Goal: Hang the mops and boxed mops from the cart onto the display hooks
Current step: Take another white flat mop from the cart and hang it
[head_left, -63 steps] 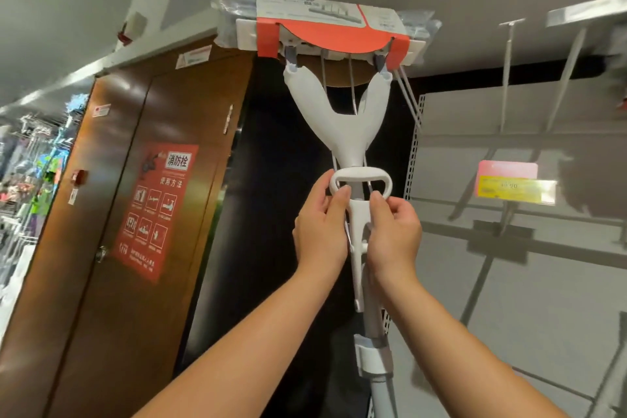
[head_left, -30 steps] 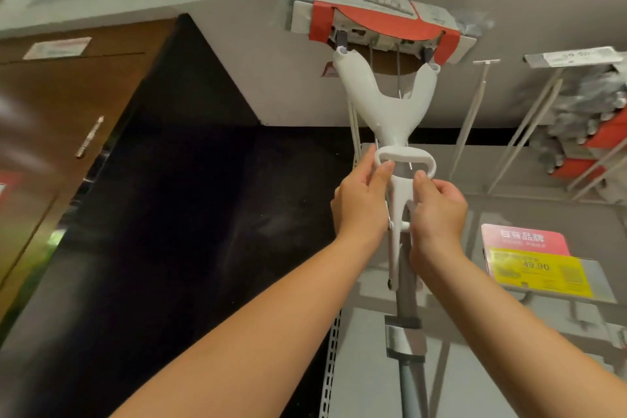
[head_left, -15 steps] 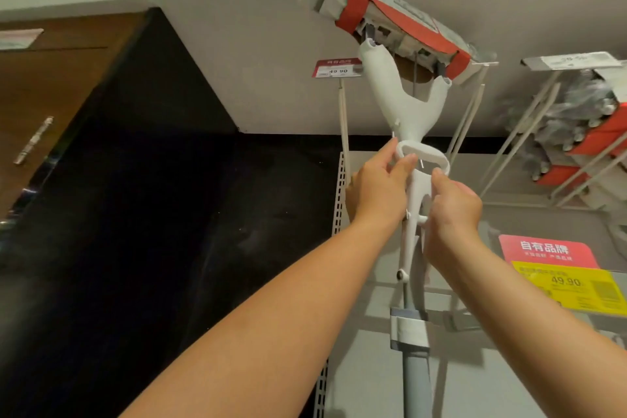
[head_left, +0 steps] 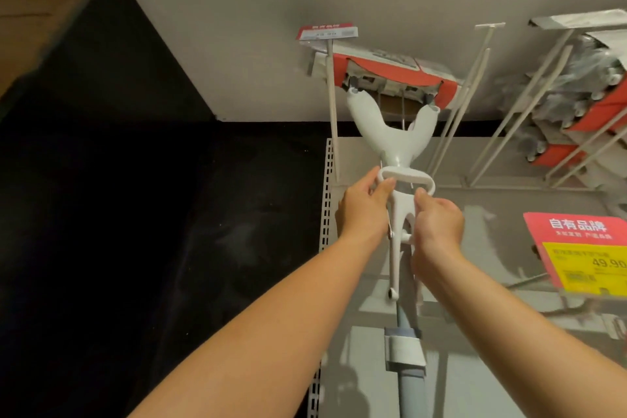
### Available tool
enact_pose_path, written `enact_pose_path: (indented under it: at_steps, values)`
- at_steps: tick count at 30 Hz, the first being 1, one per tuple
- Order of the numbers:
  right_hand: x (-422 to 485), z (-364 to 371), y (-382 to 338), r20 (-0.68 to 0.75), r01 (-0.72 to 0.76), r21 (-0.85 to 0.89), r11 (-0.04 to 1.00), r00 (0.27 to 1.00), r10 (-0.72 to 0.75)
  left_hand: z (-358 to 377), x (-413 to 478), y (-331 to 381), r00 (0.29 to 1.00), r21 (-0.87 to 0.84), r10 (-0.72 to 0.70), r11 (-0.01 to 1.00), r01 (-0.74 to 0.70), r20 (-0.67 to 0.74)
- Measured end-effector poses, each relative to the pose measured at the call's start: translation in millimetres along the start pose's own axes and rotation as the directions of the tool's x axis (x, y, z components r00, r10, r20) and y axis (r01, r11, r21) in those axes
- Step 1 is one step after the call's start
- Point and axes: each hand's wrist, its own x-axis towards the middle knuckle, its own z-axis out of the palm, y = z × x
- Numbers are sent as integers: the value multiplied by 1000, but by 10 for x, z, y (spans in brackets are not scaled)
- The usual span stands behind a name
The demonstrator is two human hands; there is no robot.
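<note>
White plastic mop (head_left: 390,139) is held upright in both hands, head uppermost, close under the grey soffit (head_left: 271,10). Its mop head (head_left: 383,73), wrapped in a red and white card sleeve, is tilted, with the left end higher. The left end is crossed in front by a single hook rod (head_left: 331,105) carrying a small price tag (head_left: 327,32). Whether the head is caught on any hook cannot be told.

The loop handle (head_left: 407,176) below the forked yoke is gripped at its left end by the left hand (head_left: 361,210), fingers pressed together and curled over the loop. The stem just under the loop is gripped by the right hand (head_left: 437,229); the thumb tip is pressed near the loop's right side, the other fingers are wrapped behind the stem and mostly hidden. The grey pole (head_left: 409,390) with a white clip (head_left: 403,349) is seen running down out of view.

Right of the mop head, paired hooks (head_left: 473,92) are seen bare. Further right, hung mops (head_left: 590,92) are packed on neighbouring hooks. Open grey back panel (head_left: 509,200) is left below the hooks. A pink and yellow price label (head_left: 583,248) is fixed at the right edge. The slotted upright (head_left: 326,200) marks the panel's left edge, just beside the left hand. Beyond it a black panel (head_left: 135,214) is seen.
</note>
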Motion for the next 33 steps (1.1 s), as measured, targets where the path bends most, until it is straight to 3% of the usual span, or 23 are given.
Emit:
enact_pose_path:
  at_steps: [11,18,25,28,31,33]
  values:
    - [329,63,827,54,-130,-16,991,990,131,129,141,-861,985,-69,-163,985,159,-59]
    - [449,-88,1250,20,-68,-153,986,997,72,281,184,-1410,958,-172,-287,943,285,11]
    - [545,-139,1656,162,-100,-162,982,979,126,244,311,-1992,949,-156,-314,937,313,21]
    - [519,-118,1761,147,-70,-190,979,984,99,193,292,-2146,949,-163,-315,935,315,25]
    - [463,-157,1802,150,-32,-191,981,987,61,138,164,-2189,953,-41,-295,954,298,69]
    - [409,-249,1847,205,65,-287,956,979,-5,61,56,-2179,952,163,-277,953,255,133]
